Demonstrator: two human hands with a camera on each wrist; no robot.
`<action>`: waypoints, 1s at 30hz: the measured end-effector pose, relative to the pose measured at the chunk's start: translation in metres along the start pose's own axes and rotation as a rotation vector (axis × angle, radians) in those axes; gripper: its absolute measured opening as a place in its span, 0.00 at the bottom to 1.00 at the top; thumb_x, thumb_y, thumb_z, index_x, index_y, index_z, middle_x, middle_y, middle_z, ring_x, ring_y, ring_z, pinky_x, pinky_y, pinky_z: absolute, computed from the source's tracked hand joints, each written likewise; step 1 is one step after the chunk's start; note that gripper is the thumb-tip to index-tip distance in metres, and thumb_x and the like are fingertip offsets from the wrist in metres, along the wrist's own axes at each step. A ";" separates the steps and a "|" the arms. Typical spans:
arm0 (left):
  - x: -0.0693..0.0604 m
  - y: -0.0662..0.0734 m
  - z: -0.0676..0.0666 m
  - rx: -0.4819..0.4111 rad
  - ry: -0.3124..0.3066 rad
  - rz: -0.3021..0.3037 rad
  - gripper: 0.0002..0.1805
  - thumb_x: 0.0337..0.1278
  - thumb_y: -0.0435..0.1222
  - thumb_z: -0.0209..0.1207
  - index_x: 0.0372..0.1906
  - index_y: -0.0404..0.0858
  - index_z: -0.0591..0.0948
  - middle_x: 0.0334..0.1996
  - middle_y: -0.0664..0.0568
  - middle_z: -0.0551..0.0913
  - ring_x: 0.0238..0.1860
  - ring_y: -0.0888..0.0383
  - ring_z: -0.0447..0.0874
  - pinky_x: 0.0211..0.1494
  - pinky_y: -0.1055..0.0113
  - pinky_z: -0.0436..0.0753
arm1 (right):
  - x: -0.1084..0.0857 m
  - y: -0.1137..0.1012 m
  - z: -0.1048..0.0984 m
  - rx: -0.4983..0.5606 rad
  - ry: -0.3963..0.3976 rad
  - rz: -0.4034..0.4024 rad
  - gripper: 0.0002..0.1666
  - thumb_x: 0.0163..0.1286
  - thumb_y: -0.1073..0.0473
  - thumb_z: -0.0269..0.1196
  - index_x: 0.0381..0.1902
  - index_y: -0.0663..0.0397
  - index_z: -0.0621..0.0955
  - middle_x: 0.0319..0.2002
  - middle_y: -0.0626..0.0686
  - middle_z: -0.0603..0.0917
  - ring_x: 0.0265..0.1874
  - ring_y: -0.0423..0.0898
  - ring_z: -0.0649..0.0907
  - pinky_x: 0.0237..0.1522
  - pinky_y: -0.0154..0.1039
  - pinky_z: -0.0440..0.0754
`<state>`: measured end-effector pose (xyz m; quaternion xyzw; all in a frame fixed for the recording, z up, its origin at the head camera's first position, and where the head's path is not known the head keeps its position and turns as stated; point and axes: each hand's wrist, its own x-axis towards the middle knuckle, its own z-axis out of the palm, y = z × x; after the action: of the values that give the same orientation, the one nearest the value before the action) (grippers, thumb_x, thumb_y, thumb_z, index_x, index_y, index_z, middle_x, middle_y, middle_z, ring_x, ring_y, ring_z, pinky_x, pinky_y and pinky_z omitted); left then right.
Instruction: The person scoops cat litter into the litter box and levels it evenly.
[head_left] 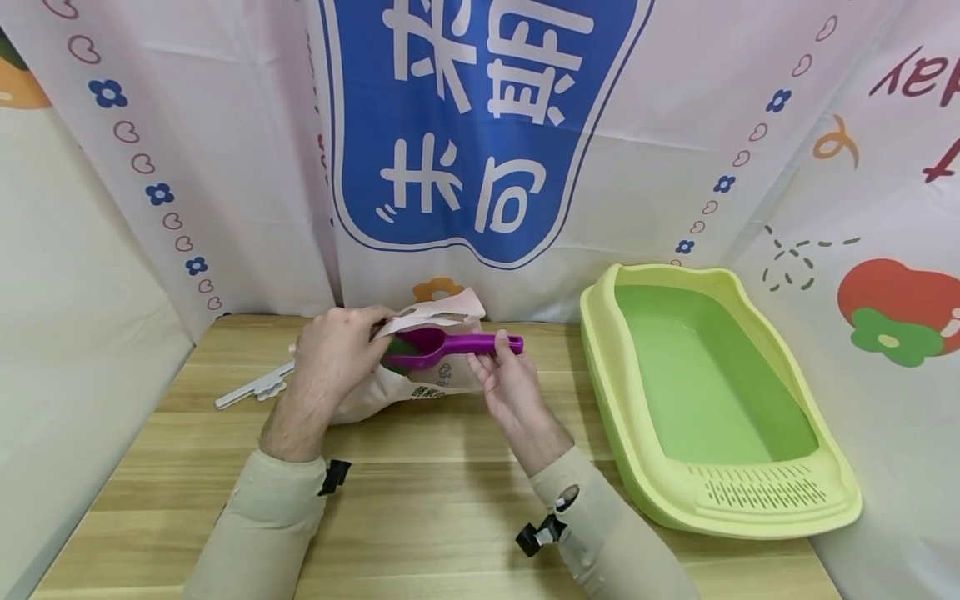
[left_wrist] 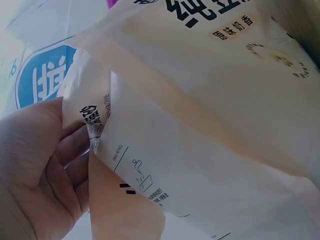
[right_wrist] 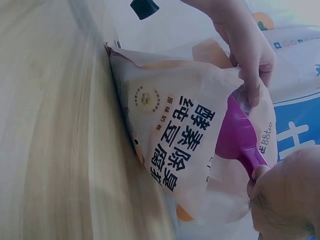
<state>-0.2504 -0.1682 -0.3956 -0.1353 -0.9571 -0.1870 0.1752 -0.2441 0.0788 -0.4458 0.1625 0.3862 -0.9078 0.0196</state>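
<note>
A pale pink bag of cat litter with black printed characters rests on the wooden table, its mouth spread. My left hand grips the bag's upper edge; in the left wrist view its curled fingers are partly hidden behind the bag's fold. By its handle, my right hand holds a purple scoop. The scoop's bowl is inside the bag's mouth, partly covered by the bag. Something green shows at the bowl in the head view. How much litter lies inside the bag is hidden.
On the right of the table stands a green litter box with a raised rim and a slotted front ledge. A white sealing clip lies left of the bag, partly behind my left arm. Printed cloth hangs along the table's back edge.
</note>
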 end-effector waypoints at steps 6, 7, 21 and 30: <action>0.000 0.000 -0.002 -0.004 0.027 -0.004 0.14 0.81 0.37 0.71 0.63 0.41 0.95 0.55 0.38 0.99 0.49 0.33 1.00 0.46 0.35 0.94 | 0.000 -0.010 -0.001 -0.003 -0.018 -0.021 0.16 0.97 0.54 0.56 0.67 0.60 0.78 0.72 0.68 0.89 0.61 0.51 0.98 0.67 0.43 0.93; 0.000 -0.001 -0.002 -0.005 0.034 -0.003 0.14 0.81 0.37 0.70 0.62 0.41 0.95 0.55 0.38 0.99 0.49 0.32 1.00 0.46 0.35 0.94 | 0.001 -0.011 -0.001 -0.010 -0.022 -0.028 0.16 0.97 0.54 0.56 0.67 0.60 0.78 0.74 0.69 0.88 0.64 0.53 0.97 0.68 0.44 0.93; -0.001 -0.003 -0.002 -0.018 0.096 -0.037 0.14 0.80 0.34 0.69 0.61 0.41 0.95 0.55 0.38 0.99 0.48 0.30 1.00 0.44 0.33 0.93 | -0.003 -0.032 -0.008 -0.063 -0.033 -0.058 0.16 0.98 0.57 0.51 0.70 0.61 0.74 0.83 0.74 0.78 0.84 0.66 0.79 0.81 0.56 0.81; -0.001 -0.002 -0.002 -0.015 0.098 -0.050 0.13 0.80 0.34 0.70 0.61 0.41 0.95 0.54 0.38 0.99 0.47 0.31 1.00 0.43 0.34 0.92 | -0.004 -0.042 -0.015 -0.075 -0.017 -0.076 0.06 0.97 0.58 0.53 0.56 0.52 0.75 0.64 0.61 0.93 0.81 0.62 0.83 0.83 0.59 0.79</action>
<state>-0.2492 -0.1713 -0.3946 -0.1033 -0.9490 -0.2048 0.2161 -0.2430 0.1189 -0.4251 0.1392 0.4256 -0.8941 -0.0054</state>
